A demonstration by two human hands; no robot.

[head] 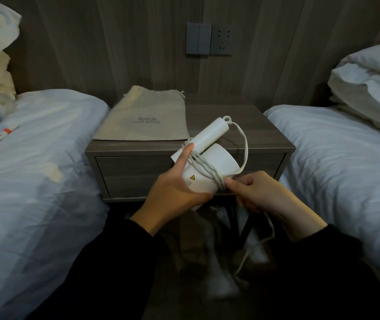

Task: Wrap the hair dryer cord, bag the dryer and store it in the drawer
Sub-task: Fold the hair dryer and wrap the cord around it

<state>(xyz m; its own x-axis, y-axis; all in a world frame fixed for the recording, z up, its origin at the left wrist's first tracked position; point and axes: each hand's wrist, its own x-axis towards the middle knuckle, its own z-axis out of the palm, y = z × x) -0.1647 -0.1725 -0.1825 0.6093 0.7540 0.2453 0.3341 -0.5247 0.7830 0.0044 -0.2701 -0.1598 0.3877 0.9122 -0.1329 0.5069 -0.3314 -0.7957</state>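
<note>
Your left hand is curled round the barrel of the hair dryer, forefinger stretched up its side, and holds it in the air just in front of the nightstand. Your right hand pinches the cord between thumb and fingertips right at the barrel's lower edge, where several turns cross the body. A slack loop arcs from the handle's end to that pinch, and a tail hangs below it toward the floor. The dryer looks light, with hard, smooth plastic that the turns could slide on. The cord seems limp but springy, so grip the barrel and keep tension. Its long axis runs from your left palm up and away to the right, handle end foremost. The cloth bag lies flat on the nightstand above the closed drawer.
</note>
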